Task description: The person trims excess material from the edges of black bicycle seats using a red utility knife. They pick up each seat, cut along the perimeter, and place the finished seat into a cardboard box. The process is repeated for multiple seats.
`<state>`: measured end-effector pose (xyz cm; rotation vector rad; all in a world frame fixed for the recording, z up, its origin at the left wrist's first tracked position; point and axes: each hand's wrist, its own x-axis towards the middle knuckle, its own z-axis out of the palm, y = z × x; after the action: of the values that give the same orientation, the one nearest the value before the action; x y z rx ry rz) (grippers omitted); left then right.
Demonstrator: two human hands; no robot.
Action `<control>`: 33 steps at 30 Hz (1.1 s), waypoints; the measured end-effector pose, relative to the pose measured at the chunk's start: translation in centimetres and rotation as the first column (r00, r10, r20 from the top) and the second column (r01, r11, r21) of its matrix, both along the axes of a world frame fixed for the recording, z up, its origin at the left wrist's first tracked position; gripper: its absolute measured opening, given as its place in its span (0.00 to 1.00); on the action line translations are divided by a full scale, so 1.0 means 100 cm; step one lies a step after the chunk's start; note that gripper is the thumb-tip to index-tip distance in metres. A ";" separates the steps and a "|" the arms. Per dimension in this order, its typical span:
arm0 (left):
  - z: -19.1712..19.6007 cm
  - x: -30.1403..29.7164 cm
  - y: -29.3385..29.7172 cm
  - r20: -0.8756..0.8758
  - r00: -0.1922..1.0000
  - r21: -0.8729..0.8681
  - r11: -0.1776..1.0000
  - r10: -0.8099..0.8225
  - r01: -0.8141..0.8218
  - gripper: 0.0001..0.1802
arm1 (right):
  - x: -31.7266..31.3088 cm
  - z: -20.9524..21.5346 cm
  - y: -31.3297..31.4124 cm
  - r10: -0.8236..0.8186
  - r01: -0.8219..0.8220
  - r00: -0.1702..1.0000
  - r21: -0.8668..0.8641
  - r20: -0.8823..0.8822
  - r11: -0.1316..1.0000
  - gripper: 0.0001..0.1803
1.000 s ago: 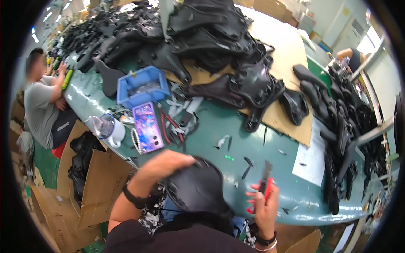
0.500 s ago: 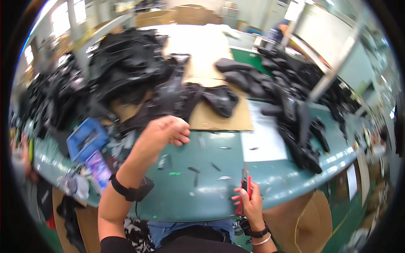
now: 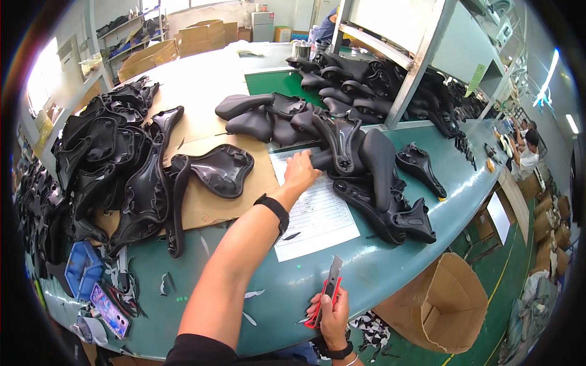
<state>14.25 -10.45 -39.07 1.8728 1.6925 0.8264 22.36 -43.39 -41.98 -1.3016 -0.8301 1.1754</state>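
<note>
My left hand [image 3: 299, 172] is stretched out over a printed paper sheet [image 3: 317, 222], fingers bent and slightly apart. It lies right beside the nose of a black bicycle saddle [image 3: 324, 160] in the pile; whether it touches is hard to see. My right hand [image 3: 333, 317] is wrapped round a red and grey utility knife [image 3: 330, 287], its blade pointing up and away from me. Several black saddles [image 3: 377, 165] are heaped right of the left hand, some upside down. On the cardboard [image 3: 262, 183] to the left, an upturned saddle [image 3: 224, 171] shows its hollow underside.
A big heap of saddles [image 3: 101, 146] covers the left side. Near the left edge are a blue tray [image 3: 82, 271], a phone [image 3: 110, 311] and scraps. An open carton [image 3: 452, 305] stands below the right table edge. A metal post [image 3: 421, 67] rises behind the right pile. People sit far right.
My view has swung to the right. My left hand has reached forward and right, from above the table's near part to the saddle pile. The knife stays in my right hand.
</note>
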 end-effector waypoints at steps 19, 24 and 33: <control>0.018 0.008 -0.116 0.072 0.836 0.424 0.776 -0.543 0.468 0.15 | 0.005 -0.008 -0.004 -0.085 0.077 0.996 0.193 0.034 0.978 0.17; -0.014 0.060 -0.129 -0.439 0.749 0.175 0.770 -0.497 0.614 0.30 | 0.002 -0.012 -0.007 -0.159 0.156 0.987 0.197 -0.001 0.968 0.18; 0.035 -0.098 -0.201 -0.227 0.747 -0.378 0.763 -0.625 0.524 0.31 | 0.006 -0.019 -0.009 -0.244 0.278 0.959 0.322 -0.145 0.905 0.21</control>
<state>4.49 -30.55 -35.59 2.2215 1.1719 -0.0127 22.96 -44.24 -43.85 -1.0216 -0.7205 0.8336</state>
